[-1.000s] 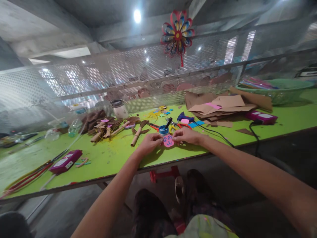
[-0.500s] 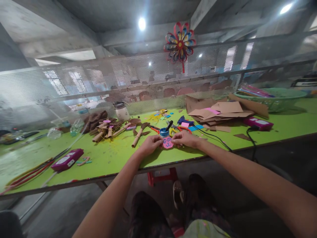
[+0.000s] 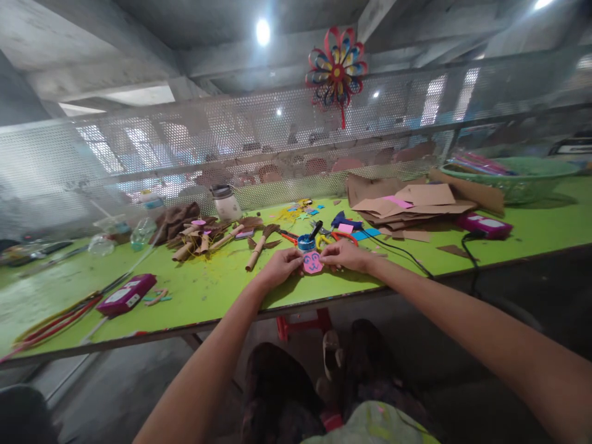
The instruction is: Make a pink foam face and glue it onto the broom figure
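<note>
A small pink paper cutout (image 3: 312,263) with a face drawn on it in blue is held up near the table's front edge. My left hand (image 3: 283,269) pinches its left side, and my right hand (image 3: 343,256) grips the right side between thumb and fingers. Right behind the cutout stands a small blue-and-white jar (image 3: 306,243) with a dark stick-like tool (image 3: 316,230) leaning in it. Scissors with orange handles (image 3: 345,237) lie behind my right hand, near a dark blue glue gun (image 3: 346,221).
On the left lie rolled brown paper pieces (image 3: 203,240), a paper broom-like piece (image 3: 261,248), a purple box (image 3: 128,294) and long-handled pliers (image 3: 60,319). Stacked brown card (image 3: 411,206), a corded purple box (image 3: 485,226) and a green basket (image 3: 522,180) sit on the right. A perforated screen (image 3: 259,154) stands behind.
The view has tipped slightly downward. Both hands keep hold of the pink cutout, which now shows a little more upright and more of its drawn face.
</note>
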`<state>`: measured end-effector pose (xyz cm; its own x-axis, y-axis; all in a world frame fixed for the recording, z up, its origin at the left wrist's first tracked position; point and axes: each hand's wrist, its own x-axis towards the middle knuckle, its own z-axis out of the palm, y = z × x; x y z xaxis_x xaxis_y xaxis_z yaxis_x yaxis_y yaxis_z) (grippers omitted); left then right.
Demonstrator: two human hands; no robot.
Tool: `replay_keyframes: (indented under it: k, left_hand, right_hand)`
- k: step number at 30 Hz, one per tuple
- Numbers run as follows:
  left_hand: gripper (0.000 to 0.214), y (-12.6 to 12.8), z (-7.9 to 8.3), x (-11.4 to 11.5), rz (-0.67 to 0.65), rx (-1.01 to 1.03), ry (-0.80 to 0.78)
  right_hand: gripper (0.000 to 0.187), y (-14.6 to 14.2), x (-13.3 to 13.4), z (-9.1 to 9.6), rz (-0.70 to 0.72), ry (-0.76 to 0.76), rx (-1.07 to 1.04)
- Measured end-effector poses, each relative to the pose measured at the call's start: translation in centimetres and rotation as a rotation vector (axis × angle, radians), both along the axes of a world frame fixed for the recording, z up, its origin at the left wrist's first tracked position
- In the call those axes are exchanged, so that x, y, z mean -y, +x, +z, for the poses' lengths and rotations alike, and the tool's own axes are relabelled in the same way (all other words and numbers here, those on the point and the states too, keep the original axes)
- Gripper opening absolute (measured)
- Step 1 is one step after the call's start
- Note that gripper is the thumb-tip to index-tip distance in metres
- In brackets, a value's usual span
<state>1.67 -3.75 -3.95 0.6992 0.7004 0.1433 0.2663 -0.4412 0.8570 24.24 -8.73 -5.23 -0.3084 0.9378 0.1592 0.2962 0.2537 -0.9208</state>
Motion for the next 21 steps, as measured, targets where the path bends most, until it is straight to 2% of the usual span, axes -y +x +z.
replay_keyframes:
  k: [9, 15, 18, 21]
  left_hand:
    - [0.018, -0.1, -0.4, 0.2, 0.04, 0.033, 0.026]
    - [0.02, -0.1, -0.6, 0.7, 0.08, 0.038, 0.077]
    - [0.02, -0.3, -0.2, 0.1, 0.18, 0.032, 0.136]
    - [0.021, -1.9, 1.1, -1.4, 0.418, 0.016, 0.222]
  right_hand:
    - [0.033, -0.6, 0.1, 0.0, -0.023, -0.006, 0.031]
    - [0.035, -1.0, -0.2, -1.0, -0.066, 0.014, 0.017]
    - [0.037, -1.0, -0.2, -1.3, -0.08, 0.01, 0.015]
    - [0.037, -0.9, -0.1, -1.3, -0.091, 0.001, 0.014]
